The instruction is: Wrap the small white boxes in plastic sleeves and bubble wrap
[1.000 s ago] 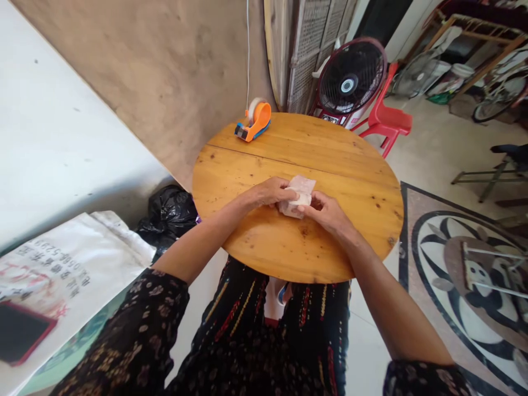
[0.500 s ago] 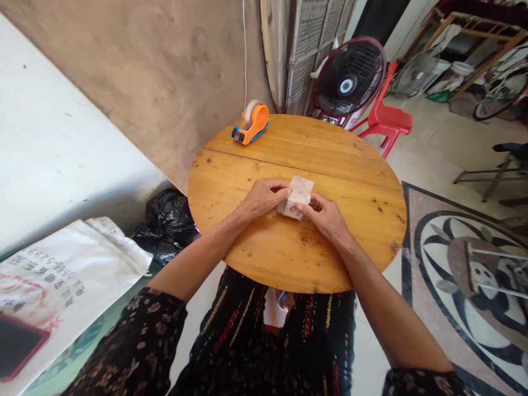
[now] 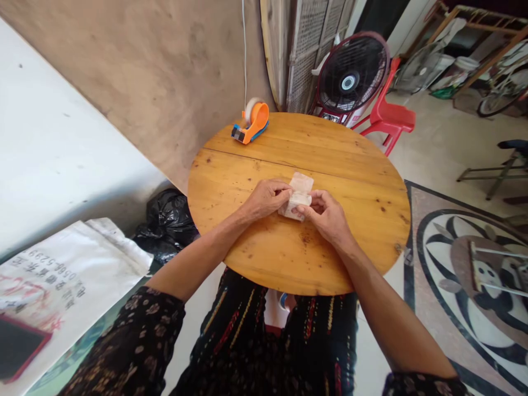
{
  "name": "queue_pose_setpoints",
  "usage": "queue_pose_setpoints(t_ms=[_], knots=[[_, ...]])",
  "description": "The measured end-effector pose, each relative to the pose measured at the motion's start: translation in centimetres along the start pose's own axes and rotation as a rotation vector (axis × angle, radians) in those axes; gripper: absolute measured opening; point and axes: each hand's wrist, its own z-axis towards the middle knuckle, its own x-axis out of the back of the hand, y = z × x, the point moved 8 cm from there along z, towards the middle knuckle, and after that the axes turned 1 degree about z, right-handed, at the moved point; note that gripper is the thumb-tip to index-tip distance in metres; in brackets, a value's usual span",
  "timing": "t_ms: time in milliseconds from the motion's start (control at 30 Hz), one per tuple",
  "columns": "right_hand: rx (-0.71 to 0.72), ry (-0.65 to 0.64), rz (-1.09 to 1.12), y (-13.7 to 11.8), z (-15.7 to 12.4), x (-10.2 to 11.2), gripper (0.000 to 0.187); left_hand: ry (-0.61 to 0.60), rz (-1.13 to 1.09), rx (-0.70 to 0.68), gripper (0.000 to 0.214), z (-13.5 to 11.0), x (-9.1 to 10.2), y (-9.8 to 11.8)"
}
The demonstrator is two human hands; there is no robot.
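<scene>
A small pale carton (image 3: 293, 211) sits on the round wooden table (image 3: 256, 258), and its flap (image 3: 301, 182) stands up on the far side. My left hand (image 3: 267, 199) pinches the carton's left upper edge between thumb and fingers. On the opposite side, my right hand (image 3: 330, 218) grips it, with the thumb on the near face and the fingers behind. What is inside the carton cannot be made out.
An orange tape dispenser (image 3: 256, 122) stands at the table's back left. Beyond the far edge are a fan (image 3: 350, 77) and a red chair (image 3: 390, 116). To the left lie a black plastic bag (image 3: 169, 220) and a white sack (image 3: 91, 258).
The carton's flap looks slightly more upright and further back. Both hands keep their hold, with small finger shifts; the right hand has moved slightly to the right.
</scene>
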Motion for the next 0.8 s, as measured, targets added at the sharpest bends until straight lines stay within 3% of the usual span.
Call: queue_pose_setpoints(t_ms=[267,400,600,800], knots=[[-0.02,-0.109,0.077,-0.3,0.2,-0.7,0.043,-0.15,-0.249,0.18,0.029,0.1,-0.9,-0.9],[0.024,-0.119,-0.08,-0.9,0.4,-0.4,0.036,-0.166,-0.305,0.248,0.03,0.5,-1.6,-1.5],[0.116,-0.078,-0.394,-1.8,0.6,-0.2,0.042,-0.151,-0.191,0.24,0.035,1.0,-1.8,-1.8],[-0.028,-0.031,-0.484,-1.8,0.9,0.0,0.041,-0.023,-0.18,0.245,0.021,1.7,-1.5,-2.9]])
